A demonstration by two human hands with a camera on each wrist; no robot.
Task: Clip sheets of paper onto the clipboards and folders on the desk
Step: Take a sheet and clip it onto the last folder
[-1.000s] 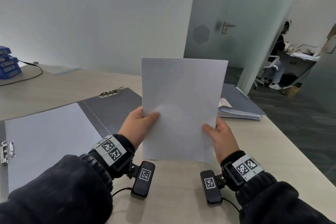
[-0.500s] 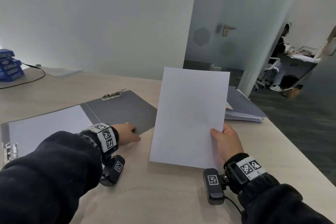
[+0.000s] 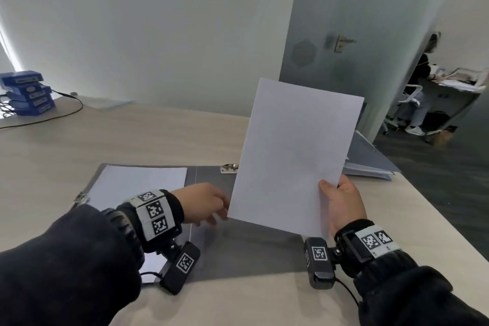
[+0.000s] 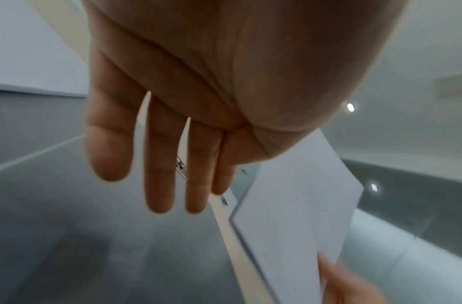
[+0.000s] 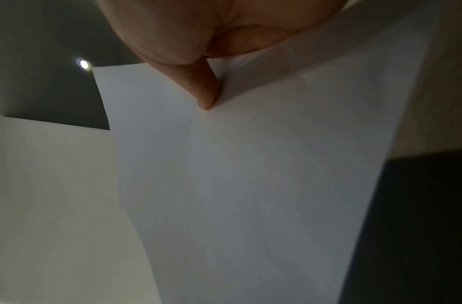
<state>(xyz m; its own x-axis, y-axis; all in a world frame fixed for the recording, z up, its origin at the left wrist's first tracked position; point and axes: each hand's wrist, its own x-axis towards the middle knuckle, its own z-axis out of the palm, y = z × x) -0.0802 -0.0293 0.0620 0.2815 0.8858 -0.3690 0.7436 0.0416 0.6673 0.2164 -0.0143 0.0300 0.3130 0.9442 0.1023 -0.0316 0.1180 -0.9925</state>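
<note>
An open grey folder (image 3: pixel 251 254) lies flat on the desk in front of me. Its left half carries a clipped white sheet (image 3: pixel 137 185). Its right half is bare, with a metal clip (image 3: pixel 229 168) at the top edge. My right hand (image 3: pixel 338 198) pinches a loose white sheet (image 3: pixel 296 153) by its lower right edge and holds it upright over the folder's right half. My left hand (image 3: pixel 211 206) hovers over that bare half, beside the sheet's lower left corner, holding nothing. The left wrist view shows its straight fingers (image 4: pixel 159 164) above the grey folder (image 4: pixel 68 226).
A stack of closed grey folders (image 3: pixel 370 159) with paper in them sits at the desk's right edge behind the sheet. Blue boxes (image 3: pixel 26 92) with a black cable (image 3: pixel 66 111) stand far left. The desk edge drops off at right; a seated person (image 3: pixel 420 79) is beyond a glass door.
My left hand let go of the sheet and went down to the folder. The folder now lies turned and nearer the middle, under the sheet. My right hand alone keeps the sheet.
</note>
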